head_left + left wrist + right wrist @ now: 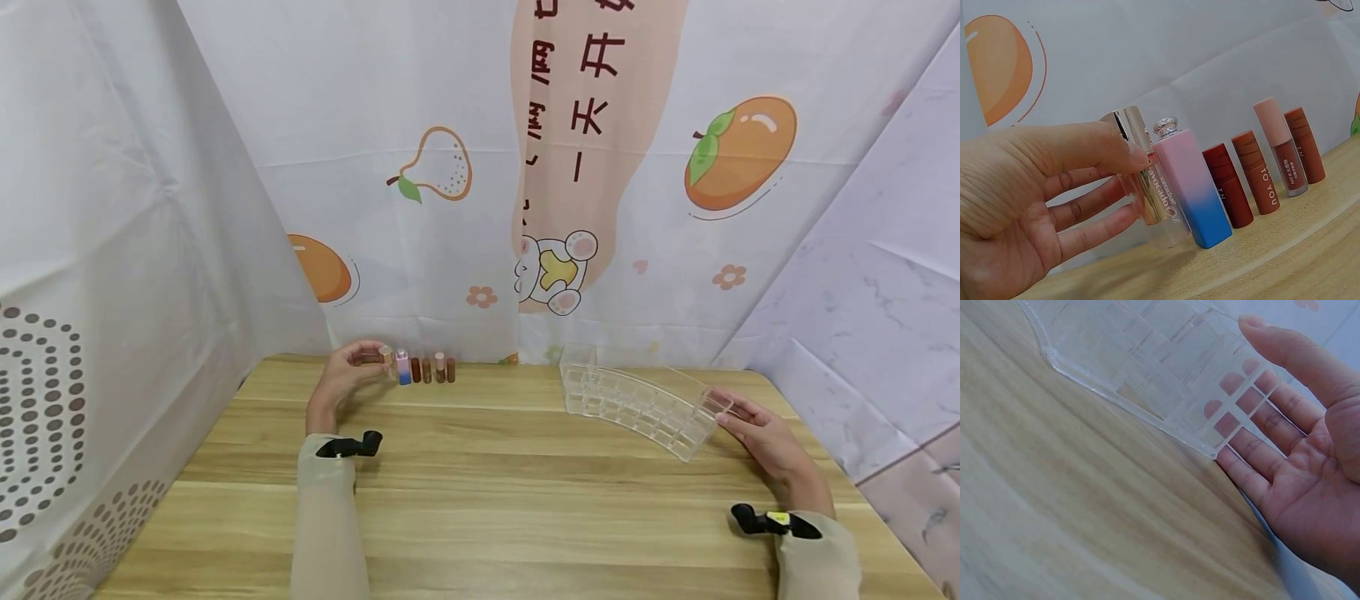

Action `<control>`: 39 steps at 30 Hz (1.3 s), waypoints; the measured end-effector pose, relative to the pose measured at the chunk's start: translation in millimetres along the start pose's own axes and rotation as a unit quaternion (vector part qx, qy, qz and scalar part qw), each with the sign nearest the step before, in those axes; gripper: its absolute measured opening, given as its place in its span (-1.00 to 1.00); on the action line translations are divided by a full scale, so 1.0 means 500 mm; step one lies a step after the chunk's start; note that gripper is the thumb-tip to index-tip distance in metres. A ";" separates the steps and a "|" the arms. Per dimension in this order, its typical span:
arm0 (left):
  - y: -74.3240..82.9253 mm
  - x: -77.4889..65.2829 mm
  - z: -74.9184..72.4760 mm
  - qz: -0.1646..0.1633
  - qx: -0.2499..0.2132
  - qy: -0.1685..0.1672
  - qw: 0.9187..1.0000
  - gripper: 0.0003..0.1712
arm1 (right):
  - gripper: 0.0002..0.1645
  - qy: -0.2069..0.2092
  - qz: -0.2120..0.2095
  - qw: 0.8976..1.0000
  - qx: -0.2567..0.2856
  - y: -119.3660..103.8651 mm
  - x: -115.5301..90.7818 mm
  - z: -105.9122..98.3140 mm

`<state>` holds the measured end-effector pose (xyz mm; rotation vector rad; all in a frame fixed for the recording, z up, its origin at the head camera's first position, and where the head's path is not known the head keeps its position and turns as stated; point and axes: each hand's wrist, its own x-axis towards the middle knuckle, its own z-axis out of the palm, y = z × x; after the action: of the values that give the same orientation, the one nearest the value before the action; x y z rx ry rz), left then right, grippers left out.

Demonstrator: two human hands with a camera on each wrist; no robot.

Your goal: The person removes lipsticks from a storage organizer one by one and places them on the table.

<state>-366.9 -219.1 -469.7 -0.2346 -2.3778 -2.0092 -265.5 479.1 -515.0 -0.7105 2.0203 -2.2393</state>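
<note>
At the back left of the table, my left hand [348, 375] pinches a clear lip gloss tube [1155, 203] with a shiny gold cap, the thumb in front and the fingers behind. The tube stands upright beside a pink-to-blue lipstick [1192, 187] with a silver knob on top. My right hand [768, 437] holds the right end of a clear, curved lipstick organizer [637, 402] with rows of small compartments. In the right wrist view, its fingers [1260, 409] show through the clear plastic, with the thumb near the upper edge.
Right of the pink-blue lipstick, several lip tubes stand in a row: a dark red tube [1229, 187], a brown tube [1257, 175], a pink-capped tube [1282, 147] and a reddish-brown tube [1305, 147]. A printed curtain [420, 275] hangs behind the wooden table [525, 500].
</note>
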 end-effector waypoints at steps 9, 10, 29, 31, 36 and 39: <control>-0.022 0.006 0.002 0.010 0.003 -0.002 1.000 -0.51 | -0.36 0.001 -0.002 1.000 0.002 0.000 0.001 0.002; -0.023 0.006 0.002 0.010 0.002 -0.004 1.000 -0.50 | -0.36 0.002 -0.002 1.000 0.001 0.001 0.001 0.002; -0.010 0.006 0.006 -0.031 0.008 -0.015 0.999 -0.47 | -0.37 0.000 0.000 1.000 -0.003 -0.005 0.003 -0.003; -0.014 0.007 0.005 -0.030 0.011 -0.014 0.999 -0.48 | -0.37 -0.001 -0.002 1.000 -0.003 -0.004 0.003 -0.004; -0.025 0.008 0.003 -0.025 0.014 -0.015 0.999 -0.46 | -0.35 -0.005 0.001 1.000 0.003 0.000 0.002 -0.007; -0.027 0.009 0.003 -0.024 0.010 -0.017 1.000 -0.46 | -0.35 -0.004 0.002 1.000 0.005 0.001 0.002 -0.007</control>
<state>-373.0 -219.6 -482.9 -0.2129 -2.4459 -2.0164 -268.0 482.0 -515.4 -0.7121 2.0039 -2.2392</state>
